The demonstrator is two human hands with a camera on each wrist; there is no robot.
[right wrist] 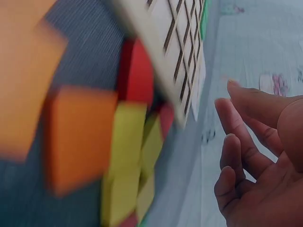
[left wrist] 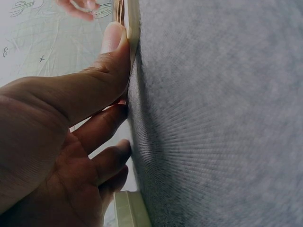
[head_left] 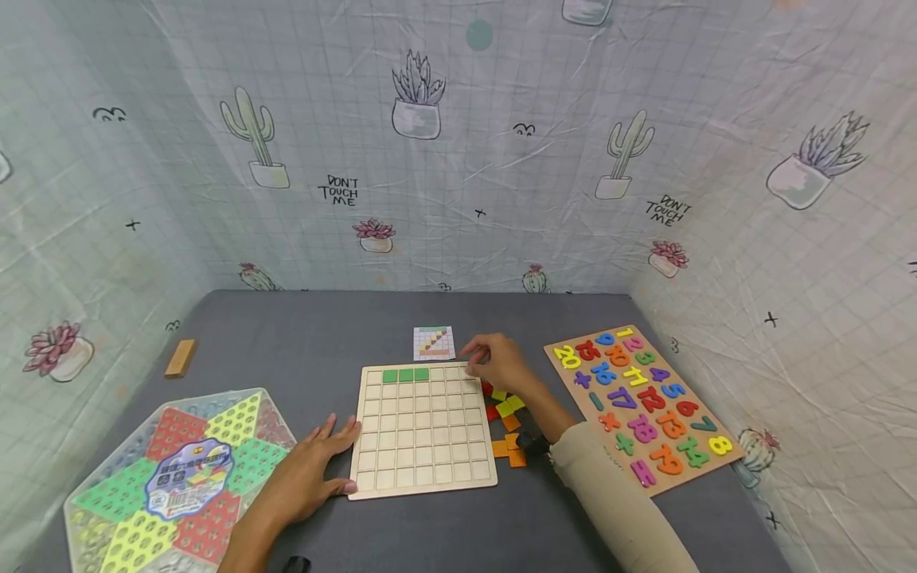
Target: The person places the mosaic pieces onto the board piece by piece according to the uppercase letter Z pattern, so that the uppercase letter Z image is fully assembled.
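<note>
A pale wooden grid board (head_left: 424,430) lies flat, with three green tiles (head_left: 405,375) side by side in its top row. My left hand (head_left: 315,465) rests at the board's left side, thumb (left wrist: 113,40) on the near corner and the other fingers spread along the edge. Over the far right corner hovers my right hand (head_left: 497,366), its fingers (right wrist: 236,118) loosely bent and nothing showing between them. Below that hand, right of the board, lie loose red, yellow (right wrist: 127,137) and orange tiles (right wrist: 80,137); the forearm hides part of them.
A small printed pattern card (head_left: 433,344) lies behind the board. To the right is a wooden number puzzle (head_left: 666,469), to the left a clear-lidded hexagonal game box (head_left: 179,430). A small wooden block (head_left: 181,358) sits far left. Patterned cloth walls (head_left: 444,175) enclose the table.
</note>
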